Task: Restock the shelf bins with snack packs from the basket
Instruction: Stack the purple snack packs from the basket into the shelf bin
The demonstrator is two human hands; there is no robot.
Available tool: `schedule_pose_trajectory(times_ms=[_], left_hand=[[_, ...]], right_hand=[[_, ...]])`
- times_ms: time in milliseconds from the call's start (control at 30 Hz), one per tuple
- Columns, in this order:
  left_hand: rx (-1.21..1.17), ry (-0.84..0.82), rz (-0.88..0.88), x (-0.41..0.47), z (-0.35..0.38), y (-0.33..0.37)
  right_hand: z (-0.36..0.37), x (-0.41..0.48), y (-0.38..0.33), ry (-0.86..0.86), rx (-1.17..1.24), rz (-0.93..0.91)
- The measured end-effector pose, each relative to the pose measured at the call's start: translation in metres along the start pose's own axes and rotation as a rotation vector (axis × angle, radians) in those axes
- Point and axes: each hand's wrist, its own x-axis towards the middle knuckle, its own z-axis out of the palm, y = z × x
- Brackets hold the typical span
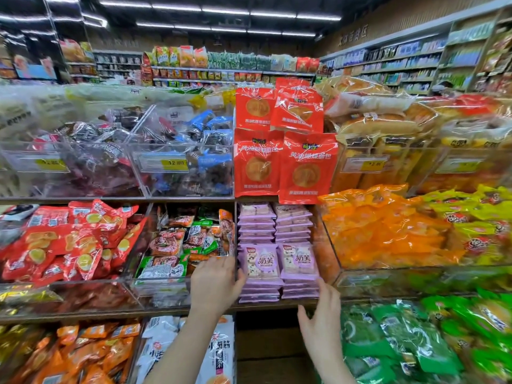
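Your left hand [214,284] is loosely spread and holds nothing, its straight fingers laid against the left edge of the purple snack packs [261,263]. Your right hand [322,317] is spread too, fingertips up at the packs' lower right corner, thumb apart. The purple packs sit in two side-by-side stacks, with one pack upright in front of each. Just left of them is a clear bin [166,291] of green and brown packets; just right, orange packs [388,231]. Directly above stand red packs [285,162]. Far beyond runs a stocked back shelf [221,69].
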Motion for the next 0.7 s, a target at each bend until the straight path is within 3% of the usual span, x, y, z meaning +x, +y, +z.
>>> schedule_pose_trajectory(times_ms=[133,300,500,600,700], left_hand=[[0.014,0.008,-0.001,-0.001,0.003,-0.001],[0.012,0.050,0.005,-0.002,0.005,-0.002],[0.027,0.058,0.021,-0.001,0.007,-0.004],[0.053,0.016,0.014,-0.001,0.003,-0.001],[0.036,-0.042,-0.078,-0.002,-0.011,0.008]], right_hand=[[0.000,0.025,-0.005,-0.064,-0.508,-0.388],[0.003,0.060,-0.002,-0.160,-0.754,-0.464],[0.008,0.067,-0.003,-0.161,-0.807,-0.459],[-0.002,0.068,-0.008,-0.254,-0.803,-0.456],[-0.016,0.062,-0.010,-0.336,-0.588,-0.425]])
